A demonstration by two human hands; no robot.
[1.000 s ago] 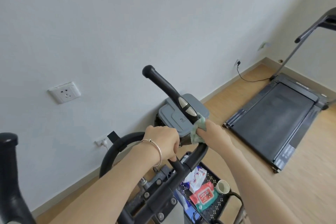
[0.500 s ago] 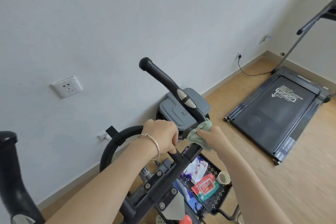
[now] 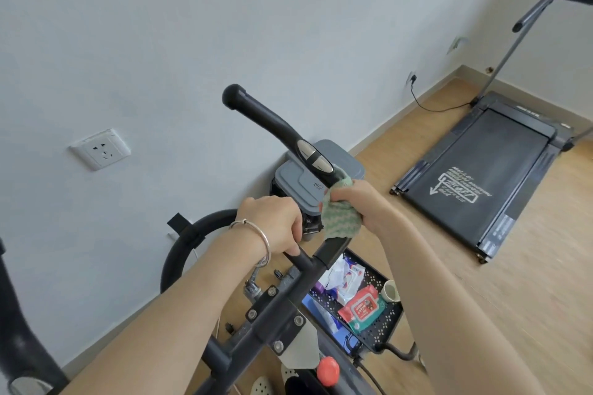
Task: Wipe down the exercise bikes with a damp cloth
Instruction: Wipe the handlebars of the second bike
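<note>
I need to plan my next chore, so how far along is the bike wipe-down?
Done: nothing shows as clearly wiped. In hand: the right hand grips the green cloth around the right handlebar; the left hand holds the crossbar. Left: probably its upper grip, the left handlebar and frame.

The wooden floor (image 3: 529,298) is bearing the exercise bike (image 3: 274,313) at six o'clock, a treadmill (image 3: 475,170) lying flat at two o'clock, a grey-lidded bin (image 3: 293,175) standing by the wall near the middle, and a black perforated tray (image 3: 385,325) at five o'clock holding a red wipes pack (image 3: 362,309) and a cup (image 3: 390,291).
</note>
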